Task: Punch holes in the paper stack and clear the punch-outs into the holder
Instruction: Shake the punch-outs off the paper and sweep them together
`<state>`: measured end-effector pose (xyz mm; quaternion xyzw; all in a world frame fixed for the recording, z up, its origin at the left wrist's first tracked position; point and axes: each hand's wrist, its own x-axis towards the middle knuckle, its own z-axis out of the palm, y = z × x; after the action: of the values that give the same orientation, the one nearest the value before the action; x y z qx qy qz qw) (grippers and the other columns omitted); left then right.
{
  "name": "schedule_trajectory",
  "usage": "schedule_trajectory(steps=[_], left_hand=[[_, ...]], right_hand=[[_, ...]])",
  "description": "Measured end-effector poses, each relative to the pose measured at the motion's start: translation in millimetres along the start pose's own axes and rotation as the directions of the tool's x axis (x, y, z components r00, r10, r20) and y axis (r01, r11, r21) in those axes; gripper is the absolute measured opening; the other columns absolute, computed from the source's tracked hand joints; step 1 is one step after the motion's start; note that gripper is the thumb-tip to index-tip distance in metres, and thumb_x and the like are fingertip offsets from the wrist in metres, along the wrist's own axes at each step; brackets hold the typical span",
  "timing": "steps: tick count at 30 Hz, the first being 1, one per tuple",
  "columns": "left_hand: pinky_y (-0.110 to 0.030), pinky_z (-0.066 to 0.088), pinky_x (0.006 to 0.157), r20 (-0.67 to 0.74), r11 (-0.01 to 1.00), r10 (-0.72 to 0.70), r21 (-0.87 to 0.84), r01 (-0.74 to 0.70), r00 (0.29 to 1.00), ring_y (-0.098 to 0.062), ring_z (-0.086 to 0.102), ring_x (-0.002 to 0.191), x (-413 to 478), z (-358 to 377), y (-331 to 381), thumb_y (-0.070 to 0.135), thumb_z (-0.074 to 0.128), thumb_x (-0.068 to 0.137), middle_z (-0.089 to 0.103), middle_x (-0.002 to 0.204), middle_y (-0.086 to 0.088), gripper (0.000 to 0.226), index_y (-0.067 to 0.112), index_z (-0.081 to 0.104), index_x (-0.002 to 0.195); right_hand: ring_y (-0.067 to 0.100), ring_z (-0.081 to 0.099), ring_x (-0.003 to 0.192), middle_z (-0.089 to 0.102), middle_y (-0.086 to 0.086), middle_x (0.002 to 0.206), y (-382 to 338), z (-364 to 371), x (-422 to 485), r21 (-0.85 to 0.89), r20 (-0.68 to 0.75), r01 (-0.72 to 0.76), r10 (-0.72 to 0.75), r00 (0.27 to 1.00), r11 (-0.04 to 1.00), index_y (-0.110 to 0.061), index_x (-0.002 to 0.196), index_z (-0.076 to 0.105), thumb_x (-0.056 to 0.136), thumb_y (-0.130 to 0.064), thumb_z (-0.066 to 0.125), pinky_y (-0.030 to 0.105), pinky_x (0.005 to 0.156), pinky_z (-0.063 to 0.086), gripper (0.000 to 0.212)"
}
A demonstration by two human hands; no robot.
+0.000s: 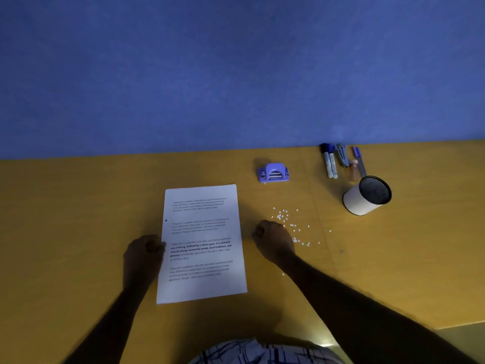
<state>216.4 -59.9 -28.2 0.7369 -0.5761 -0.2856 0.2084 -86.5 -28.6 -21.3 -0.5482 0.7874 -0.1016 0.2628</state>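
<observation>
On the yellow tabletop (78, 206) lies the paper stack (202, 243), one hole showing near its left edge. Beside that edge, the left hand (144, 254) touches it with curled fingers. The right hand (274, 243) is clenched next to scattered punch-outs (288, 224). Farther back sit the purple punch (273, 173), pens (338, 161) and tipped holder (367, 195).

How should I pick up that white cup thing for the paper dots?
Probably wrap a hand around the holder's round white wall, coming from its left, the side nearest the right hand. It stands upright and empty, with pens lying behind it.
</observation>
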Motion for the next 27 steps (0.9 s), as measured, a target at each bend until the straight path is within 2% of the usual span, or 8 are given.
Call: schedule_trajectory(steps=[2,4,8,12,17,21,27], left_hand=[[-0.033,0.050,0.065,-0.014,1.000,0.009,-0.005,-0.009,1.000,-0.021,0.062,0.074,-0.7,3.8,5.8,0.019,0.066,0.087,0.068,0.087,-0.003,0.006,0.013,0.065,0.088],[-0.029,0.048,0.069,-0.022,0.998,0.065,-0.023,-0.065,0.998,-0.015,0.061,0.079,-0.4,11.7,13.7,0.020,0.068,0.087,0.067,0.098,-0.003,0.021,0.012,0.066,0.106],[-0.022,0.045,0.070,0.043,0.976,0.208,-0.075,-0.205,0.977,-0.012,0.061,0.082,1.3,34.3,41.5,0.018,0.069,0.085,0.066,0.101,-0.002,0.024,0.013,0.065,0.109],[-0.026,0.051,0.080,0.114,0.942,0.336,-0.067,-0.330,0.935,-0.008,0.058,0.091,0.2,60.4,78.1,0.021,0.069,0.085,0.060,0.105,0.006,0.028,0.019,0.061,0.112],[-0.026,0.052,0.085,0.176,0.899,0.438,-0.057,-0.435,0.882,-0.007,0.058,0.096,1.4,88.7,105.9,0.027,0.067,0.086,0.063,0.109,0.005,0.031,0.020,0.061,0.116],[-0.022,0.050,0.082,0.190,0.899,0.437,-0.046,-0.436,0.879,-0.007,0.057,0.094,0.9,100.0,115.7,0.027,0.068,0.086,0.064,0.107,0.005,0.032,0.020,0.061,0.116],[-0.025,0.051,0.083,0.192,0.915,0.398,-0.023,-0.402,0.897,-0.009,0.058,0.096,-0.7,101.0,118.2,0.027,0.068,0.086,0.065,0.109,0.003,0.031,0.019,0.062,0.116]], right_hand=[[0.024,0.063,0.094,0.068,0.007,0.101,8.3,-9.9,11.8,-0.059,-0.040,0.064,-0.067,0.997,0.996,-0.013,0.100,0.067,0.089,-0.033,0.058,0.035,0.078,0.055,0.025],[0.024,0.058,0.105,0.065,0.005,0.113,16.9,-16.9,26.4,-0.087,-0.062,0.086,-0.092,0.994,0.992,-0.016,0.114,0.063,0.088,-0.037,0.061,0.038,0.087,0.053,0.034],[0.026,0.046,0.121,0.050,0.006,0.132,28.6,-29.2,57.2,-0.202,-0.043,0.126,-0.137,0.990,0.971,-0.020,0.132,0.051,0.087,-0.044,0.061,0.045,0.099,0.044,0.052],[0.029,0.036,0.135,0.037,0.009,0.149,34.7,-36.9,81.4,-0.326,-0.030,0.187,-0.208,0.978,0.927,-0.020,0.143,0.038,0.089,-0.050,0.056,0.047,0.106,0.034,0.065],[0.032,0.044,0.118,0.044,0.012,0.134,37.0,-30.8,95.6,-0.389,-0.048,0.176,-0.211,0.976,0.904,-0.022,0.141,0.034,0.086,-0.059,0.051,0.047,0.096,0.040,0.069],[0.032,0.046,0.112,0.045,0.014,0.129,39.4,-25.5,102.2,-0.393,-0.059,0.184,-0.225,0.973,0.901,-0.020,0.140,0.033,0.086,-0.059,0.051,0.046,0.092,0.040,0.069],[0.032,0.049,0.109,0.048,0.014,0.126,42.2,-22.5,107.5,-0.452,-0.037,0.208,-0.251,0.967,0.867,-0.020,0.133,0.037,0.087,-0.062,0.046,0.049,0.090,0.043,0.064]])
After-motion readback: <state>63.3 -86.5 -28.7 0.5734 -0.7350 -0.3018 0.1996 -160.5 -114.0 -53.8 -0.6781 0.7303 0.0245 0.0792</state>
